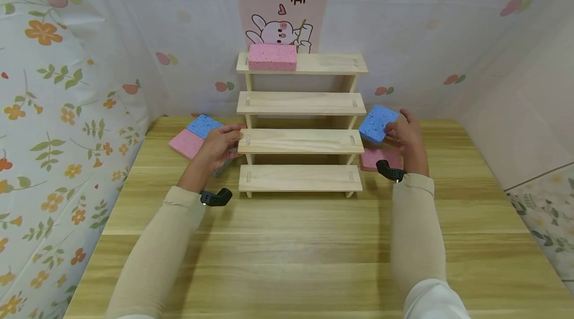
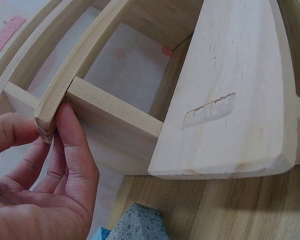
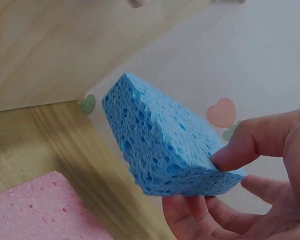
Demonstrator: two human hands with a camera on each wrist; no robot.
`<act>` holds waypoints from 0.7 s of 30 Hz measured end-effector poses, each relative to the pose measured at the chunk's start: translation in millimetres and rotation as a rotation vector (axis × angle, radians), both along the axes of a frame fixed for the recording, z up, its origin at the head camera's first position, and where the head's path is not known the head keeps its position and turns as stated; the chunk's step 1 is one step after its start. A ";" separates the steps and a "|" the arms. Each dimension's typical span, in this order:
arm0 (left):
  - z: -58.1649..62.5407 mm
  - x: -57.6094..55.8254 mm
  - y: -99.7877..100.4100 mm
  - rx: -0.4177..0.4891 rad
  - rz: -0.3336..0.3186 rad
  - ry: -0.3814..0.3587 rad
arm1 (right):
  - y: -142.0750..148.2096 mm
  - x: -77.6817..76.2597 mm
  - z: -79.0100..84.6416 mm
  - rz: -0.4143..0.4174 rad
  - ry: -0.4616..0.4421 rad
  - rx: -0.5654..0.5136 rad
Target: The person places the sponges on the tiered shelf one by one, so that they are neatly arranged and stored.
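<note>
A blue sponge (image 1: 375,122) is in the right hand (image 1: 408,135), raised above the table. Its right-hand end sits between the digits: the thumb (image 3: 237,150) presses on one broad face, while other fingers curl against the underside, parted only by the block's thickness. Most of the sponge juts out beyond the fingertips, leftward toward the wooden shelf (image 1: 300,140), tilted, just beside the shelf's right end; whether the two touch cannot be told.

The left hand (image 1: 218,145) pinches the left end of the shelf's second step from the bottom, thumb and fingers closed on the board's corner from opposite sides.

Below the raised sponge, a pink sponge (image 1: 381,158) lies on the table, partly hidden by the right wrist camera (image 1: 390,170). Left of the shelf, another blue sponge (image 1: 204,125) and another pink one (image 1: 186,143) lie touching, with a greyish sponge (image 2: 138,223) near them, partly covered by the left hand in the head view. A further pink sponge (image 1: 272,58) rests on the top step's left end.
</note>
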State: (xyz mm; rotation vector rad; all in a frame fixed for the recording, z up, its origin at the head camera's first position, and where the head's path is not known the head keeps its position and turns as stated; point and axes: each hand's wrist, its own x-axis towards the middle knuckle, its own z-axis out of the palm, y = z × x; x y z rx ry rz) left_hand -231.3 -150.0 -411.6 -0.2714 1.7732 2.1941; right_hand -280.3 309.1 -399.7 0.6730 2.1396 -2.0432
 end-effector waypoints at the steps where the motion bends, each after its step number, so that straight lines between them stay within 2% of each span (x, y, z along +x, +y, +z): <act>1: -0.3 -0.1 0.0 0.002 0.001 0.000 | 0.0 1.2 1.1 0.012 0.008 -0.007; 6: -1.2 0.1 -0.5 -0.002 -0.001 0.001 | 2.0 5.4 5.9 0.061 0.048 -0.049; 11: -1.0 0.6 -0.1 -0.005 -0.003 0.001 | 5.2 8.9 10.1 0.045 0.124 -0.136; 17: 0.3 0.1 0.1 -0.002 0.000 0.005 | 5.5 9.2 17.0 -0.043 0.215 -0.195; 21: 0.2 -0.1 -0.5 -0.001 -0.001 0.006 | 4.1 10.7 22.5 -0.107 0.233 -0.232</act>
